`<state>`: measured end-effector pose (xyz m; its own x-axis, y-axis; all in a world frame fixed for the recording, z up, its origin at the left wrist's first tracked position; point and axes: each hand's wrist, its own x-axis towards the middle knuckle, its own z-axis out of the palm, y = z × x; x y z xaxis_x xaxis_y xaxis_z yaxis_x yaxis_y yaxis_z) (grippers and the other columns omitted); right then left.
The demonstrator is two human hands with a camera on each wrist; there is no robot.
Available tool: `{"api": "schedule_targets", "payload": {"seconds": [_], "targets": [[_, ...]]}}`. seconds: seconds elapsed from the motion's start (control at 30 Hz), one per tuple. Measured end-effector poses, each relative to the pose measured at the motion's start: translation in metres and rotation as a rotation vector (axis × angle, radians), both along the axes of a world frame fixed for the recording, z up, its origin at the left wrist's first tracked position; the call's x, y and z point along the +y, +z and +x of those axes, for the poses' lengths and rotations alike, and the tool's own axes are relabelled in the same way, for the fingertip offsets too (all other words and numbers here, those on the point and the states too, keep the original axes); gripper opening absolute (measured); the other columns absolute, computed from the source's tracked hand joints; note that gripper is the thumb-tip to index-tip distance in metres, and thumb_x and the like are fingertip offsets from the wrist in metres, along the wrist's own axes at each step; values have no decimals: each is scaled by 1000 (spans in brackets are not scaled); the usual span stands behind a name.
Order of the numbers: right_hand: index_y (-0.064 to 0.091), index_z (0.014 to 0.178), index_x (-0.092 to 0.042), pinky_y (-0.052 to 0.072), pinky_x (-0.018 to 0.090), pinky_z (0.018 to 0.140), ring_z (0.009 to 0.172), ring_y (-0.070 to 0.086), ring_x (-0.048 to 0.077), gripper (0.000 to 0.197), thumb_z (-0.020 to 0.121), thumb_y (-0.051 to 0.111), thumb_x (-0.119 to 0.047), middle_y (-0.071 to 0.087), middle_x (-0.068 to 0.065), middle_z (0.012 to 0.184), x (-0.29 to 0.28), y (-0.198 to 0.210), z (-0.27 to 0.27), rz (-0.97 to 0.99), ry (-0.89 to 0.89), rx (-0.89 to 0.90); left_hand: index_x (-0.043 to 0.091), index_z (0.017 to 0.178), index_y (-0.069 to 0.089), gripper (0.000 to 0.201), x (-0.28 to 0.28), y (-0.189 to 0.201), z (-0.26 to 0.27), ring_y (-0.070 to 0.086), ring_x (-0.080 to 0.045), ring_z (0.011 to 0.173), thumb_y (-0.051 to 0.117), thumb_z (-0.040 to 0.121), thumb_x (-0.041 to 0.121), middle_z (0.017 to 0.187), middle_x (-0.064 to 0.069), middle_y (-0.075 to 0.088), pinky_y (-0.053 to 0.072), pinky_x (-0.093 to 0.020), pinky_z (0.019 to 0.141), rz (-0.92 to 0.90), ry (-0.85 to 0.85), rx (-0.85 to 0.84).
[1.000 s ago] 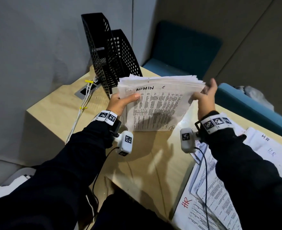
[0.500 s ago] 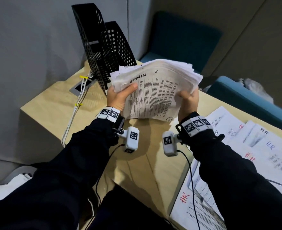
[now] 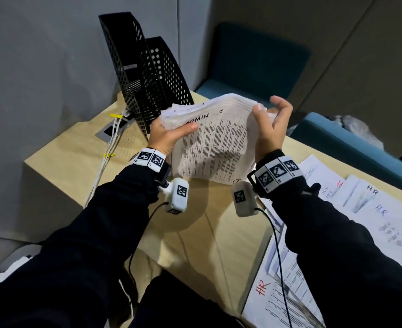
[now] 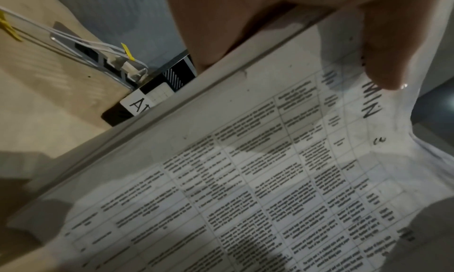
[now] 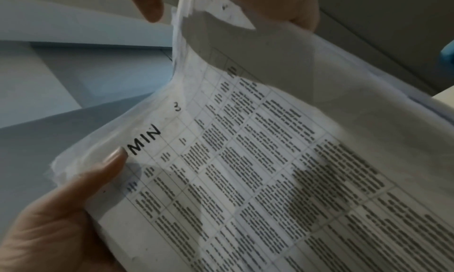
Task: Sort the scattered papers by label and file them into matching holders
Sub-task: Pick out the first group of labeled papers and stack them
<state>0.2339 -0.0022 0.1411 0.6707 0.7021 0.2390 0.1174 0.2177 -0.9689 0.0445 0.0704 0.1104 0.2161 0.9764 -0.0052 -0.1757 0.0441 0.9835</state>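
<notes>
Black perforated holders (image 3: pixel 145 74) — two of them, upright side by side at the far left of the desk (image 3: pixel 60 150), just behind the stack you're holding. One has a white label starting "A" at its base; the rest of the label is hidden.

One thick ADMIN stack (image 3: pixel 214 143), top sheet marked "ADMIN" and "3", held up off the desk between both hands.

Your left hand (image 3: pixel 167 136) grips the stack's left edge — thumb pressed flat on the top sheet over the start of "ADMIN", fingers (image 4: pixel 209 33) curled underneath.

Your right hand (image 3: pixel 271 124) is at the upper right corner: thumb on the top sheet, fingers loosely curled and partly spread behind the corner. Can't tell how firm that pinch is.

HR sheets (image 3: pixel 370 209) lie spread over the right side of the desk, overlapping — at least five "HR" marks readable, in red, blue and black; exact sheet count not clear.

Two white cables (image 3: pixel 105 159) with yellow tags run to a desk socket beside the holders.
</notes>
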Motion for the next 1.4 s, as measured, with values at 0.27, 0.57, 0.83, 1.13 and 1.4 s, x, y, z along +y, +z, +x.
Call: {"api": "schedule_targets", "payload": {"seconds": [0.27,0.57,0.83,1.13,1.4], "targets": [[61,106,-14,49,30,83,86,55,10,23,85,53,-11,57,3,91,7,17,9,36,-27,-386,10,98,63,35,6,6,-3,70,-13,88,76,70,-4,90,3,73,56,-26,79,129,-9,-76],[49,107,-15,47,28,82,80,52,8,34,73,51,-9,53,-6,85,1,15,16,-26,-32,-79,9,98,65,35,11,5,-8,70,-15,90,75,69,-7,91,2,74,55,-26,81,156,-68,-71],[50,101,-11,42,33,82,93,52,19,60,59,65,-51,55,4,98,-15,-9,9,-77,177,331,4,96,68,30,8,6,-8,71,-13,87,72,67,-1,86,3,75,53,-22,79,128,-110,-77],[51,83,-19,41,22,72,71,45,7,22,82,66,-35,48,-7,77,0,22,-7,-70,-77,108,13,79,73,23,5,10,-9,72,-15,77,78,57,10,77,1,76,55,-25,73,88,-90,-118],[63,80,-28,43,29,87,93,54,18,7,81,65,-21,47,-17,85,4,19,-7,-61,-55,-389,11,81,69,20,3,11,-16,71,-13,79,74,63,3,78,3,76,54,-23,75,110,-122,-85]]}}
